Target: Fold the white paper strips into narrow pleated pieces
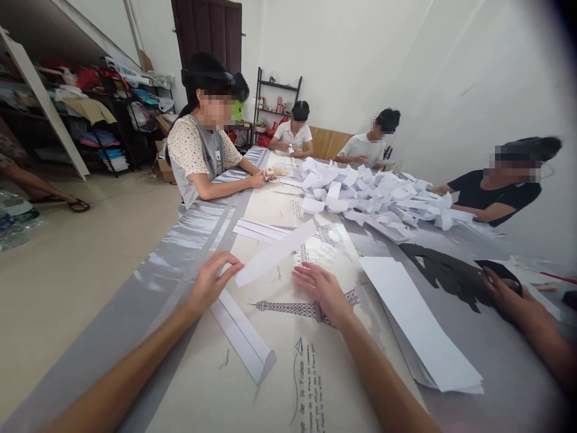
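Between the thumb and fingers of my left hand [215, 278] is one end of a white paper strip [274, 252], which slants up to the right above the table. My right hand [323, 290] hovers just below the strip with its fingers apart, holding nothing. Under my left wrist lies a folded paper strip [246, 337] with a crease along its length. Another folded strip [256, 230] rests farther back, partly behind the held one. To the right of my right hand is a stack of white paper sheets [419, 325].
A large heap of folded white paper [360, 189] covers the far right of the table. The tablecloth [198, 373] has Eiffel Tower prints. Co-workers sit around the table; at right a person's hand [507, 294] touches black material [451, 270]. Cluttered shelves [103, 114] stand at left.
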The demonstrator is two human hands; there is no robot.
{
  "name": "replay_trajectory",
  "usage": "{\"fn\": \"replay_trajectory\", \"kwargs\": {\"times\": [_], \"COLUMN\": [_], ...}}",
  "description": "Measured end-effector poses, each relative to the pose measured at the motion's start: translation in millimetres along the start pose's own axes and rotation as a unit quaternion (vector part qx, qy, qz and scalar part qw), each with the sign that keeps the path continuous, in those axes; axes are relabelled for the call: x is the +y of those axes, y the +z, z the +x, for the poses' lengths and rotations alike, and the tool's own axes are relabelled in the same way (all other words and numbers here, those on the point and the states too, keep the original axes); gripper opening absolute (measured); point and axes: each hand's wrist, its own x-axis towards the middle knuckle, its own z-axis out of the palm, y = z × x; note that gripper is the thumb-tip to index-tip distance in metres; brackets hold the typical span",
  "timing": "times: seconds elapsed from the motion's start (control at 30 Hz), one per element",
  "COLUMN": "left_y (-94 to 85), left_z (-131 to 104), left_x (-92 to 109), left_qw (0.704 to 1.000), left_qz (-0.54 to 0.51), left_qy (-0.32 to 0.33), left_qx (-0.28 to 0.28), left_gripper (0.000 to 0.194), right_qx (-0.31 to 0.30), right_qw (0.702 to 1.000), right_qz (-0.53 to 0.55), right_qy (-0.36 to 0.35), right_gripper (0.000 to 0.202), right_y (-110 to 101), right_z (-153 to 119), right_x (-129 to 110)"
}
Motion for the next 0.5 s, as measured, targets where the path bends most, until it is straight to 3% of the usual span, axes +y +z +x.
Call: {"fn": "replay_trajectory", "kwargs": {"times": [0.13, 0.27, 0.5], "left_y": [25.5, 36.0, 30.0], "left_z": [-14.4, -23.2, -18.8], "left_x": [32.6, 43.7, 45.5], "left_qw": [0.994, 0.972, 0.954], "left_qz": [-0.009, 0.007, -0.049], "left_qy": [0.091, 0.160, 0.075], "left_qx": [-0.063, -0.173, -0.286], "left_gripper": [0.030, 0.029, 0.031], "right_qx": [0.015, 0.087, 0.186], "right_qw": [0.999, 0.994, 0.974], "right_qz": [0.043, 0.048, -0.004], "right_qy": [-0.013, -0.049, -0.131], "right_gripper": [0.043, 0.041, 0.080], "right_y": [28.4, 19.3, 19.6], "right_z": [-12.3, -16.5, -22.4], "right_x": [-1.8, -10.2, -19.3]}}
